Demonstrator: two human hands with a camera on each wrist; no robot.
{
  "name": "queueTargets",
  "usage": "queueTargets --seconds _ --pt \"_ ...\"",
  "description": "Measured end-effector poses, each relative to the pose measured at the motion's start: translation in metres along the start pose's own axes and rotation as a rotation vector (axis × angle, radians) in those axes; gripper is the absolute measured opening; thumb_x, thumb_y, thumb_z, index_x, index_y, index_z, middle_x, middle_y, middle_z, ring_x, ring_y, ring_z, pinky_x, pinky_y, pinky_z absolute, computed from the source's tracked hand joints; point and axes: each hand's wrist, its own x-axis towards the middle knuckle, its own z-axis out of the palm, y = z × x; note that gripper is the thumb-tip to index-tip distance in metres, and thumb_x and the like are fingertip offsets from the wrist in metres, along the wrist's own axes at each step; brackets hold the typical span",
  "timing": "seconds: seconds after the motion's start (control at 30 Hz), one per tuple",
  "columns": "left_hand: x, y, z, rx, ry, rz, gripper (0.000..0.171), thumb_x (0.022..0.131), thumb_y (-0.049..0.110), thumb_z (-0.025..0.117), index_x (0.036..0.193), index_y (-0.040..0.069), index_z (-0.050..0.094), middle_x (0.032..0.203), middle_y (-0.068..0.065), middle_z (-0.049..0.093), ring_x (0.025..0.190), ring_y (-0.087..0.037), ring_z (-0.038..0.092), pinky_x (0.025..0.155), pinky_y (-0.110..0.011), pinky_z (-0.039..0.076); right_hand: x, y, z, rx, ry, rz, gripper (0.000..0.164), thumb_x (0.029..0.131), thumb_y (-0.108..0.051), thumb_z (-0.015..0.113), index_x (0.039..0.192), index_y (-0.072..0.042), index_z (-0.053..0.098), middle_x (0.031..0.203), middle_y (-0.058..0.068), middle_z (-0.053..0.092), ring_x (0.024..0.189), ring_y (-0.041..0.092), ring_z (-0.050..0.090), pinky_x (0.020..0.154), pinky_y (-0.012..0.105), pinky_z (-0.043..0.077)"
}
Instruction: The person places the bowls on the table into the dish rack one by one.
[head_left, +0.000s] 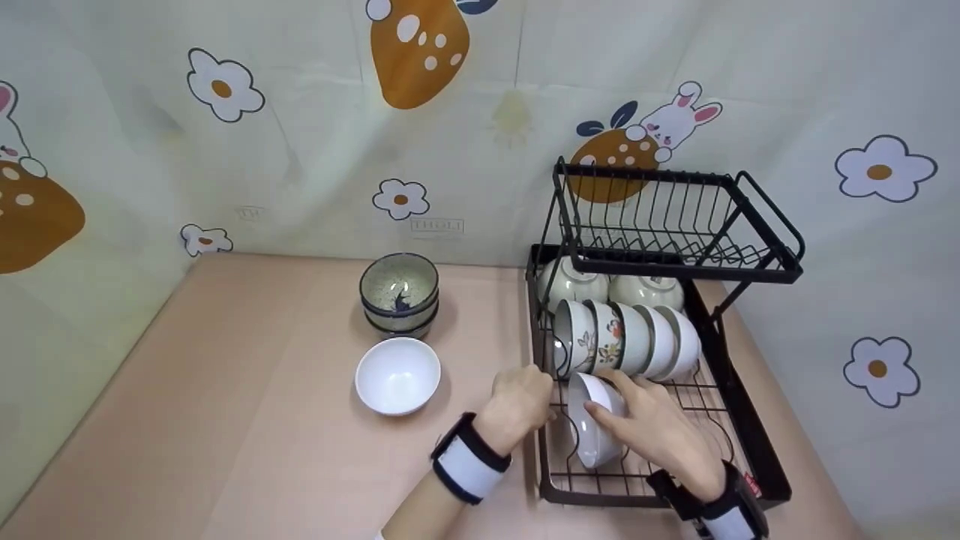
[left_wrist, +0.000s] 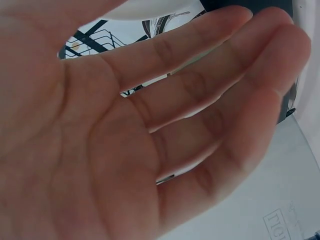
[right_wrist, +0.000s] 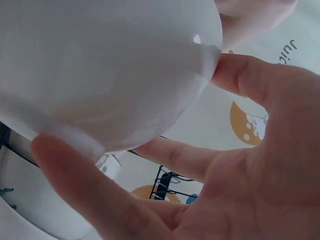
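A white bowl (head_left: 594,431) stands on its side in the lower tier of the black dish rack (head_left: 600,499), near the front left. My right hand (head_left: 660,431) holds it from the right, with thumb and fingers spread around its outer wall. In the right wrist view, the fingertips of my right hand (right_wrist: 235,160) press on the smooth white outside of the bowl (right_wrist: 110,70). My left hand (head_left: 521,397) is at the rack's left edge, beside the bowl's open side. The left wrist view shows my left hand (left_wrist: 140,135) with an empty palm and loosely extended fingers.
Behind the held bowl, a row of several bowls (head_left: 634,341) leans on edge, with upside-down bowls (head_left: 576,283) farther back. The rack's upper tier (head_left: 675,217) overhangs the rear. Left of the rack stand a white bowl (head_left: 397,377) and a stack of dark-rimmed bowls (head_left: 400,292).
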Motion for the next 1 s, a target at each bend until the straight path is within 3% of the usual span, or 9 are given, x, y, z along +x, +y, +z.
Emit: queueTargets --seconds 0.27,0.47,0.63,0.83,1.0 --pt "0.001 -0.001 0.000 -0.002 -0.003 0.005 0.029 0.073 0.036 0.082 0.082 0.010 0.073 0.080 -0.003 0.067 0.068 -0.016 0.063 0.054 -0.028 0.052 -0.001 0.003 0.000 0.032 -0.071 -0.032 0.042 0.090 -0.032 0.065 0.124 -0.008 0.059 0.092 0.011 0.067 0.061 0.009 0.057 0.054 0.027 0.050" --pt "0.002 -0.002 0.000 -0.026 -0.025 0.008 0.030 0.073 0.036 0.081 0.083 0.008 0.072 0.083 -0.005 0.068 0.070 -0.017 0.064 0.055 -0.028 0.052 -0.001 0.005 -0.001 0.038 -0.113 -0.038 0.039 0.094 -0.026 0.059 0.127 -0.007 0.055 0.065 -0.001 0.055 0.045 0.007 0.050 0.043 0.024 0.044" --pt "0.003 -0.004 -0.001 -0.051 -0.049 0.010 0.030 0.074 0.035 0.081 0.084 0.008 0.072 0.083 -0.005 0.068 0.070 -0.017 0.063 0.055 -0.027 0.052 -0.001 0.006 -0.004 0.028 -0.118 -0.037 0.041 0.095 -0.028 0.058 0.129 -0.005 0.054 0.067 0.000 0.057 0.048 0.007 0.051 0.045 0.026 0.046" --pt "0.002 -0.006 -0.002 -0.073 -0.069 -0.001 0.029 0.076 0.034 0.080 0.084 0.007 0.071 0.085 -0.005 0.068 0.072 -0.018 0.064 0.058 -0.027 0.053 -0.001 0.005 -0.008 0.020 -0.108 0.005 0.045 0.096 -0.039 0.056 0.129 -0.009 0.056 0.071 0.002 0.058 0.055 0.009 0.054 0.058 0.035 0.052" --pt "0.003 -0.012 -0.005 -0.053 -0.055 -0.068 0.021 0.079 0.028 0.079 0.083 0.008 0.071 0.083 -0.004 0.067 0.072 -0.017 0.064 0.058 -0.028 0.053 0.001 0.007 -0.013 0.040 -0.076 0.029 0.045 0.097 -0.044 0.052 0.125 -0.010 0.057 0.060 -0.003 0.046 0.049 0.010 0.046 0.049 0.032 0.044"
